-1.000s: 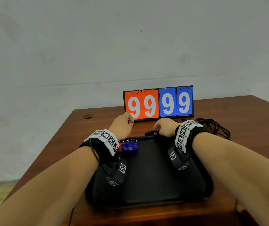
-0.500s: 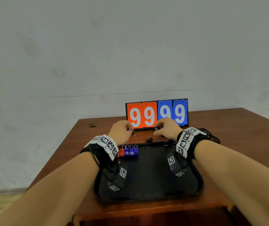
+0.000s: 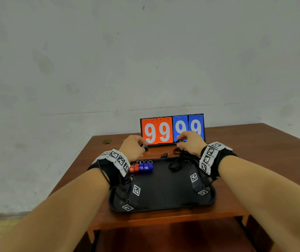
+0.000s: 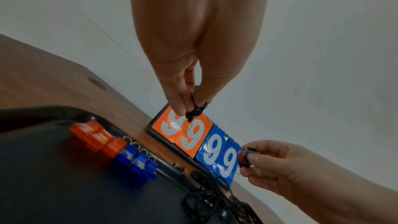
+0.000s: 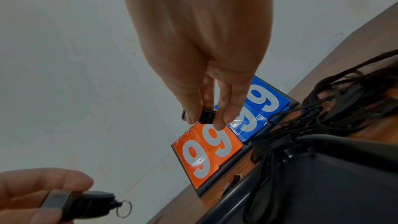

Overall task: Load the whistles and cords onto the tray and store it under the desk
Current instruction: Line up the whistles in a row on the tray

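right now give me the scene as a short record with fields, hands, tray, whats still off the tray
left hand: left hand pinches a black whistle, key ring hanging below
right hand: right hand pinches another black whistle
tray: black tray on the wooden desk
on tray: red whistles and blue whistles in a row at the far left edge
cords: black cords, partly over the tray's far right rim, partly on the desk
off tray: one small black whistle on the desk
behind: scoreboard showing 99 99

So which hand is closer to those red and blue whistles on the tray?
Left. The left hand hangs just above and behind the whistle row, pinching a black whistle; the right hand is off to the row's right, by the scoreboard.
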Tool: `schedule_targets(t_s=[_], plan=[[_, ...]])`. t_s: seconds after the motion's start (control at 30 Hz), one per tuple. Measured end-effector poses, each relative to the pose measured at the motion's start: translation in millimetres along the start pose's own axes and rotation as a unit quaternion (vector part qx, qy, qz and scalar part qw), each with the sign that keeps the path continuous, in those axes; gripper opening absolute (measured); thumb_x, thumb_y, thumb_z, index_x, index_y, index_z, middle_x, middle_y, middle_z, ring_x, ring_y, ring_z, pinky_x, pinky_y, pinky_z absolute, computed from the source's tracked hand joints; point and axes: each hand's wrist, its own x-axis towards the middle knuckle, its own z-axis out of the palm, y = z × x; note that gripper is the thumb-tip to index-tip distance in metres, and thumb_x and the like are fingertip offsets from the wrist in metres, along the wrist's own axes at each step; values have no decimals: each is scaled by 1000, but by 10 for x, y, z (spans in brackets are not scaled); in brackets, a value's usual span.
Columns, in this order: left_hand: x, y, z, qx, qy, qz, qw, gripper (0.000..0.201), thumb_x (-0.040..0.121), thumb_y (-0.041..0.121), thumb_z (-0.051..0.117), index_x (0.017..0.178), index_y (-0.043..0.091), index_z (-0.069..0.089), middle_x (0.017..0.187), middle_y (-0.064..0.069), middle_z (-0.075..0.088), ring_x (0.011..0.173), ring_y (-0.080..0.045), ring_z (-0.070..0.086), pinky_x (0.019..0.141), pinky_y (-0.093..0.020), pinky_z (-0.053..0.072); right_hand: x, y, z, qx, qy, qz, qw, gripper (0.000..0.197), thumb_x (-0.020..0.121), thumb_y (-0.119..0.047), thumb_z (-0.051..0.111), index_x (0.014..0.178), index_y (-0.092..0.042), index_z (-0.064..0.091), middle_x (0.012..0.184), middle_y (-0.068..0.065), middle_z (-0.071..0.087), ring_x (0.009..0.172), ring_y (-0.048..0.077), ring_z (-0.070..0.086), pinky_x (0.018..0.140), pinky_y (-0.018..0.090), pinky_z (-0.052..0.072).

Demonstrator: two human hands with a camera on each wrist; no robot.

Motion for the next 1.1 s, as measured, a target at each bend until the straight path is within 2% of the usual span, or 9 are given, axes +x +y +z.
schedule_targets(t_s=[0.1, 0.23, 0.3, 0.4, 0.5, 0.63, 0.83, 0.97, 1.1], plan=[[-3, 27, 39, -14, -15, -11, 1000, 26, 90, -1, 60, 104, 21, 65, 129, -8, 57, 84, -16, 70, 74, -25, 59, -34, -31, 4, 55, -20, 20, 998, 25, 91, -16, 67, 114, -11, 61, 107, 7, 67, 86, 21, 72, 83, 35, 60], [-23, 67, 74, -38, -26, -30, 999, 24, 91, 1, 58, 106, 18, 67, 130, -9, 56, 82, -19, 72, 77, -30, 61, -114, -161, 4, 100, -61, 33, 993, 25, 94, -16, 64, 117, -12, 57, 103, 10, 68, 81, 24, 74, 78, 34, 61], [-30, 92, 76, -54, -28, -42, 997, 23, 92, 2, 56, 104, 19, 67, 126, -8, 59, 84, -20, 72, 75, -28, 61, -157, -232, 1, 112, -66, 22, 991, 23, 94, -16, 63, 116, -14, 58, 101, 10, 68, 72, 22, 73, 68, 29, 61], [-39, 145, 71, -69, -30, -52, 996, 22, 94, 6, 53, 107, 18, 67, 115, -6, 63, 88, -19, 71, 75, -26, 60, -204, -321, -2, 104, -62, 6, 993, 18, 93, -18, 65, 110, -14, 62, 89, 8, 68, 61, 12, 63, 51, 17, 50], [-63, 192, 73, -66, -36, -42, 996, 24, 98, 8, 50, 114, 14, 67, 108, -8, 66, 85, -15, 68, 76, -24, 59, -228, -375, 8, 140, -86, 33, 986, 17, 92, -13, 65, 108, -8, 64, 94, 12, 70, 69, 14, 66, 60, 22, 56], [-74, 203, 86, -45, -51, -17, 998, 26, 97, 6, 53, 118, 13, 67, 113, -7, 65, 91, -17, 69, 84, -29, 59, -262, -405, 13, 204, -117, 77, 969, 15, 91, -5, 64, 105, -5, 63, 97, 18, 72, 76, 19, 72, 74, 30, 61], [-15, 149, 197, 6, -55, 14, 998, 25, 89, 15, 68, 114, 18, 66, 115, -2, 66, 101, -14, 64, 96, -35, 53, -233, -315, 69, 223, -151, 103, 958, 18, 91, -3, 64, 109, 0, 62, 95, 22, 72, 73, 21, 73, 68, 28, 62], [84, 94, 316, 25, -68, 16, 997, 24, 88, 16, 70, 111, 15, 68, 110, 0, 67, 97, -11, 63, 93, -30, 52, -142, -199, 177, 198, -154, 102, 963, 17, 91, -3, 63, 107, 4, 64, 94, 24, 72, 70, 22, 72, 70, 30, 62], [251, 20, 443, 60, -75, 23, 995, 23, 88, 17, 70, 111, 16, 70, 110, 0, 68, 96, -11, 62, 88, -25, 49, 17, -112, 293, 118, -142, 57, 981, 12, 91, -8, 65, 102, -2, 67, 95, 15, 72, 78, 21, 74, 69, 27, 62]])
